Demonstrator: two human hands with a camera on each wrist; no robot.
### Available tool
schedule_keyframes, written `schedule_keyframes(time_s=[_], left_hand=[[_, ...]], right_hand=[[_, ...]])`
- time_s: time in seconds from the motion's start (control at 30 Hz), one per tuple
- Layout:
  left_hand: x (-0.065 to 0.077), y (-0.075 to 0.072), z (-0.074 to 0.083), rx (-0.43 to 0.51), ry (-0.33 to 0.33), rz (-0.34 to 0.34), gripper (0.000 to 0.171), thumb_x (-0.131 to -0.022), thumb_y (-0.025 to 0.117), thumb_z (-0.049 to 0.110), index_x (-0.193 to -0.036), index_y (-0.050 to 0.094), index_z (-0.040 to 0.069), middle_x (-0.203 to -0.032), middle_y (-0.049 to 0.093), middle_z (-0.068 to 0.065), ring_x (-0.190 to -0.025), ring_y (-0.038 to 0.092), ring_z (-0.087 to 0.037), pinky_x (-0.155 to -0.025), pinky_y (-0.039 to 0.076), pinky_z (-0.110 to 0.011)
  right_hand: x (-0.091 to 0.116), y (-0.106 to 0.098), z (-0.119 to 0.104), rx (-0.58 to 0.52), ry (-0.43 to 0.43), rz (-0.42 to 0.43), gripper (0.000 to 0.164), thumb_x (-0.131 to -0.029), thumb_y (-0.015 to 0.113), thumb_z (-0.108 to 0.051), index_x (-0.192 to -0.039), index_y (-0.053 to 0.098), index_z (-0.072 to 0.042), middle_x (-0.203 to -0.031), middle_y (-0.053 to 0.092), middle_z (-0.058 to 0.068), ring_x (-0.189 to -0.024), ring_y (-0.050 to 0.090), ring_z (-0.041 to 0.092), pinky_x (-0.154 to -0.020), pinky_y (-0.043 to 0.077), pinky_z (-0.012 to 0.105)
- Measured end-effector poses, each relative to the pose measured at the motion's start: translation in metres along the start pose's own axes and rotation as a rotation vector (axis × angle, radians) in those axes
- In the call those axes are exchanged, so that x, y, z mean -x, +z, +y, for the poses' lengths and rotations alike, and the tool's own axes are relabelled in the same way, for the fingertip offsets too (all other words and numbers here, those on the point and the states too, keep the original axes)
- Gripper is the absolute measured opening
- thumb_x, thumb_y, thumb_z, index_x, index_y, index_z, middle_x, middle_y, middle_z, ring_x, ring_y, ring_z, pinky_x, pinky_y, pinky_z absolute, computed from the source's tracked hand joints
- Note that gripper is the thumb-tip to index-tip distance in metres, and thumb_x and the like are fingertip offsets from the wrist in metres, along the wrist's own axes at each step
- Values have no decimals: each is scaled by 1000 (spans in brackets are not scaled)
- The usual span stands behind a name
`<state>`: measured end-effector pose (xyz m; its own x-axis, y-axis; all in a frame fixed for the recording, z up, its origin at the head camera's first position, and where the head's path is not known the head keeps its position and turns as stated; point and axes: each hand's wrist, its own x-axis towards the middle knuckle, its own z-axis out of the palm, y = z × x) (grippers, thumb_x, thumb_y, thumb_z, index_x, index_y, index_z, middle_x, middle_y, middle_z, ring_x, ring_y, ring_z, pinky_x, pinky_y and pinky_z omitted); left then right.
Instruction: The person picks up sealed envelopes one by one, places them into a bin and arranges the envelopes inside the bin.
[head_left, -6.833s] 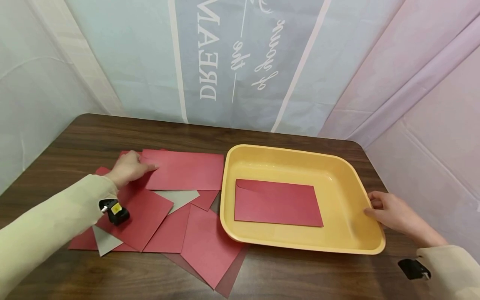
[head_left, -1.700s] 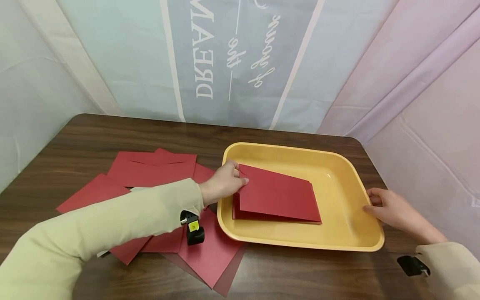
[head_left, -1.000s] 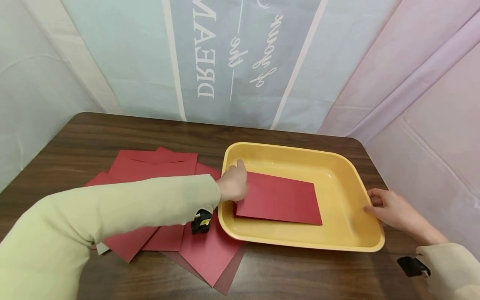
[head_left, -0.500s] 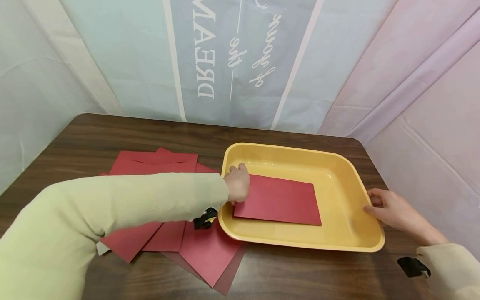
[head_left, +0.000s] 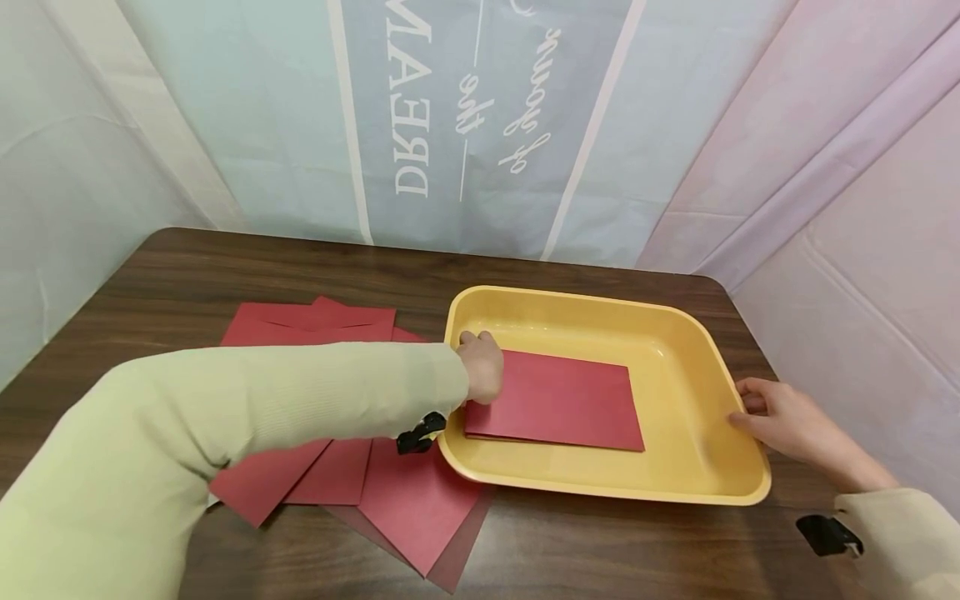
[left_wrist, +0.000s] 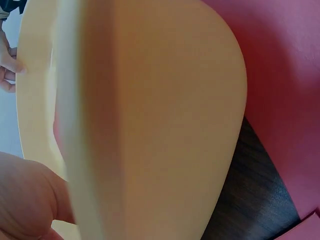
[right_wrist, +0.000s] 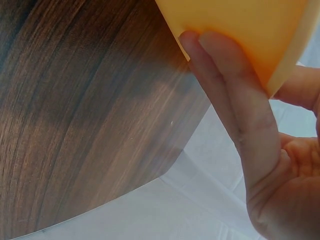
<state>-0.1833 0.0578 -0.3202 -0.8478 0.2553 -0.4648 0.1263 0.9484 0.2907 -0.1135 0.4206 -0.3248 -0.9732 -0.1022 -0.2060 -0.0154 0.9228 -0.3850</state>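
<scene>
Inside the yellow plastic tray (head_left: 690, 433), red envelopes (head_left: 562, 404) lie stacked nearly flush. My left hand (head_left: 482, 367) reaches over the tray's left wall, knuckles up, at the left end of the stack. Its fingertips are hidden, and I cannot tell whether they still hold the top envelope. In the left wrist view, the outer wall of the tray (left_wrist: 175, 110) fills the middle, with part of the left hand (left_wrist: 27, 197) beyond the rim. My right hand (head_left: 783, 421) grips the tray's right rim, fingers (right_wrist: 230, 75) against the outside and thumb inside.
A loose pile of red envelopes (head_left: 420, 500) spreads over the dark wooden table (head_left: 600, 550) left of the tray, partly under my left sleeve (head_left: 300, 387). A cloth backdrop (head_left: 480, 125) with lettering hangs behind the table.
My left hand went from the pile into the tray with a red envelope, which came down onto the one lying there. The hand then shifted slightly right. The right hand stayed on the rim.
</scene>
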Motion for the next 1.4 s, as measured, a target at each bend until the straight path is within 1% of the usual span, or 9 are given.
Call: schedule_keyframes(time_s=[0.2,0.33,0.6,0.83,0.93,1.1,1.23,1.33,1.4], left_hand=[[8,-5,-2,-131,86,-21,45,-92,59,20,-124,42,-7,-114,42,-20,-88,46,-22,-61,45,-26],[11,-6,-2,-168,117,-10,43,-92,58,19,-122,44,-7,-111,43,-19,-88,42,-21,-61,42,-25],[12,-8,-2,-74,96,9,49,-90,61,16,-126,40,-9,-111,40,-20,-67,47,-16,-55,39,-23],[15,-15,-3,-14,128,17,48,-87,62,16,-124,41,-6,-107,38,-16,-66,49,-17,-56,41,-24],[15,-20,-2,26,139,3,47,-89,60,18,-124,40,-5,-109,37,-16,-62,50,-17,-52,43,-24],[18,-27,-4,152,179,-27,46,-90,56,18,-126,39,-4,-119,36,-19,-55,55,-19,-48,46,-24],[23,-34,-7,235,236,-24,29,-89,55,15,-112,47,-1,-117,39,-19,-66,49,-20,-56,41,-26],[26,-40,-10,276,278,11,14,-91,55,17,-97,52,5,-111,43,-14,-79,44,-21,-63,38,-27],[28,-44,-13,304,293,36,13,-92,55,20,-95,53,7,-105,45,-11,-81,44,-20,-63,38,-26]], right_hand=[[0,-1,-1,-1,11,-3,35,-87,64,-8,-110,53,16,-95,68,28,-69,65,8,-57,51,23],[1,-1,-2,-21,16,-13,34,-88,63,-7,-110,52,16,-96,68,28,-68,65,8,-56,52,24],[0,-2,-2,-41,28,-27,35,-89,62,-6,-111,51,18,-96,67,29,-68,64,9,-56,53,25],[-1,-4,-3,-26,27,-28,36,-89,63,-7,-111,51,18,-95,68,29,-68,65,11,-55,53,25],[-2,-5,-3,-27,29,-30,36,-89,62,-7,-111,50,18,-95,68,29,-68,65,10,-55,53,25],[-2,-5,-4,-42,33,-38,35,-89,62,-6,-111,51,17,-96,67,29,-67,64,9,-55,54,26],[-3,-7,-4,-52,42,-52,37,-89,61,-7,-113,49,19,-97,67,30,-68,66,12,-55,55,27],[-4,-8,-4,-56,46,-55,38,-90,61,-7,-114,47,20,-97,66,31,-69,66,13,-55,55,28],[-4,-8,-4,-59,44,-55,38,-90,61,-6,-114,48,20,-97,66,30,-68,65,12,-55,55,28]])
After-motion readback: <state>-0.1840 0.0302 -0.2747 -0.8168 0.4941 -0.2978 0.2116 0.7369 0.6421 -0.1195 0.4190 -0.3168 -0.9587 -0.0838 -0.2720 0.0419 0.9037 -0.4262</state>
